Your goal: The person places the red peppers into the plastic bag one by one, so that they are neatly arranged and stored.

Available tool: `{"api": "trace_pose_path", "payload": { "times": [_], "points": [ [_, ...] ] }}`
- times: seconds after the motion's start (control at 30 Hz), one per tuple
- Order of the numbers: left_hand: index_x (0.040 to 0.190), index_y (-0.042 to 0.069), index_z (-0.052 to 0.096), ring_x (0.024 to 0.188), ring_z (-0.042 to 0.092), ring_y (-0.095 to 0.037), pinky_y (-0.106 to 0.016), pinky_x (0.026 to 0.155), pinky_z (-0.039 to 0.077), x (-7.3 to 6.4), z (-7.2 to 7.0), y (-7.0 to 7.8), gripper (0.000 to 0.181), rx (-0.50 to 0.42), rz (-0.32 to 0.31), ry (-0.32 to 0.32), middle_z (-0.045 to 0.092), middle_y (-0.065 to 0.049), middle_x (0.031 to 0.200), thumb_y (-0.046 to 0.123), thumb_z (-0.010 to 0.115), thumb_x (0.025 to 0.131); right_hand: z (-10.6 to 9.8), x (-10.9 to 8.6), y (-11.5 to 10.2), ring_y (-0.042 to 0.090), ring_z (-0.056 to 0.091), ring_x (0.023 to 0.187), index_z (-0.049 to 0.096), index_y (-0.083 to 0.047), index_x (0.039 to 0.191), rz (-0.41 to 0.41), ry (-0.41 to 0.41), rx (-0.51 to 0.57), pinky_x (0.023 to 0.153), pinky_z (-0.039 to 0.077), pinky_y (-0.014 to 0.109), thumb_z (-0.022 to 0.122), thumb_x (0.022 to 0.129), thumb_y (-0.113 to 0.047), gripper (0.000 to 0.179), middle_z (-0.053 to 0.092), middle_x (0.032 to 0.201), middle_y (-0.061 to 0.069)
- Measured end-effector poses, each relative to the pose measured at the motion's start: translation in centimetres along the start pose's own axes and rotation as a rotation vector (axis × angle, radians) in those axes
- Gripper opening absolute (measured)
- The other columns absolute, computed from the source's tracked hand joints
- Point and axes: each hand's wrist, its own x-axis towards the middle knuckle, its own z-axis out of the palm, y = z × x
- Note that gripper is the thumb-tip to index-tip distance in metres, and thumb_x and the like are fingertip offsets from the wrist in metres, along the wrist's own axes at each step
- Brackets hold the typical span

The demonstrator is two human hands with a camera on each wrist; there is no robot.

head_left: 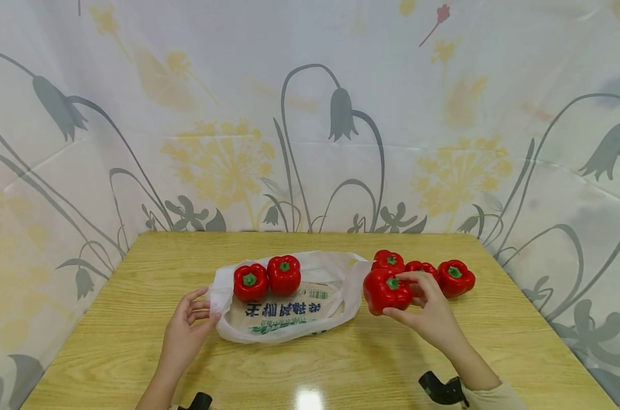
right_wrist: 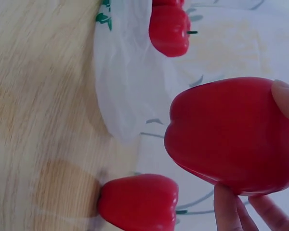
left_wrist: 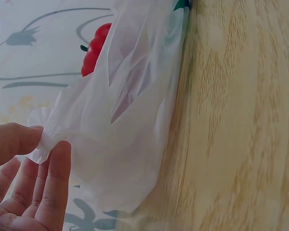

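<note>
My left hand point(head_left: 185, 327) pinches the left edge of a white plastic bag point(head_left: 255, 335) between thumb and fingers, as the left wrist view also shows. The bag lies spread on the table with its mouth open and printed lettering in its middle. Two red bell peppers, one on the left point(head_left: 248, 287) and one beside it point(head_left: 285, 279), sit at the bag's back left. My right hand point(head_left: 438, 319) grips another red bell pepper point(right_wrist: 226, 137) by its sides, raised above the table just right of the bag; its green stem faces up.
Behind my right hand, several more red bell peppers point(head_left: 454, 278) stand on the wooden table point(head_left: 151, 267). A floral cloth point(head_left: 310, 171) hangs behind the table's back edge.
</note>
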Motion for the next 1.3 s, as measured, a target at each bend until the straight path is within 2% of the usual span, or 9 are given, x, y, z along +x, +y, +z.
{"api": "trace_pose_path", "payload": {
  "times": [0.13,0.4,0.57,0.87,1.1,1.3],
  "points": [
    [0.134,0.011,0.043,0.089,0.055,-0.004,-0.018,0.071,0.049,0.0,0.0,-0.1,0.056,-0.004,0.009,0.003,0.056,-0.014,0.112,0.007,0.068,0.085,0.1,0.1,-0.4,0.027,0.05,0.1,0.05,-0.009,0.119,-0.015,-0.004,0.022,0.078,0.05,0.026,0.083,0.07,-0.02,0.06,0.044,0.121,0.008],
    [0.134,0.01,0.043,0.087,0.055,-0.003,-0.018,0.07,0.05,-0.1,0.0,-0.2,0.055,-0.001,0.027,0.006,0.056,-0.015,0.111,0.004,0.068,0.085,0.6,0.3,-1.3,0.028,0.05,0.102,0.051,-0.01,0.119,-0.035,-0.013,0.059,0.079,0.049,0.022,0.083,0.07,-0.018,0.06,0.045,0.118,0.007],
    [0.134,0.009,0.043,0.087,0.055,-0.004,-0.019,0.069,0.05,-0.1,0.0,-0.1,0.056,-0.005,0.024,0.002,0.056,-0.015,0.111,0.004,0.068,0.085,1.0,0.5,-2.0,0.027,0.05,0.101,0.052,-0.01,0.119,-0.049,-0.009,0.058,0.079,0.05,0.027,0.084,0.069,-0.019,0.059,0.046,0.12,0.008],
    [0.134,0.009,0.043,0.087,0.055,-0.004,-0.018,0.07,0.05,-0.1,0.0,0.0,0.056,-0.004,0.023,0.002,0.056,-0.015,0.111,0.003,0.067,0.085,1.8,1.2,-2.8,0.026,0.049,0.102,0.051,-0.009,0.121,-0.015,-0.037,0.094,0.081,0.049,0.026,0.083,0.07,-0.02,0.061,0.044,0.122,0.009],
    [0.134,0.009,0.043,0.087,0.055,-0.004,-0.019,0.069,0.05,-0.1,0.0,-0.1,0.056,0.001,0.032,0.008,0.057,-0.015,0.11,0.003,0.068,0.084,2.6,2.1,-3.0,0.029,0.049,0.102,0.051,-0.008,0.12,-0.014,-0.056,0.109,0.083,0.049,0.038,0.082,0.072,-0.021,0.059,0.045,0.122,0.01],
    [0.134,0.01,0.043,0.087,0.055,-0.004,-0.019,0.069,0.05,-0.1,0.0,-0.1,0.056,0.001,0.024,0.004,0.056,-0.015,0.11,0.004,0.068,0.085,3.5,2.8,-3.3,0.03,0.049,0.103,0.051,-0.008,0.12,0.013,-0.062,0.097,0.083,0.049,0.043,0.083,0.07,-0.019,0.061,0.047,0.12,0.01]
  ]
}}
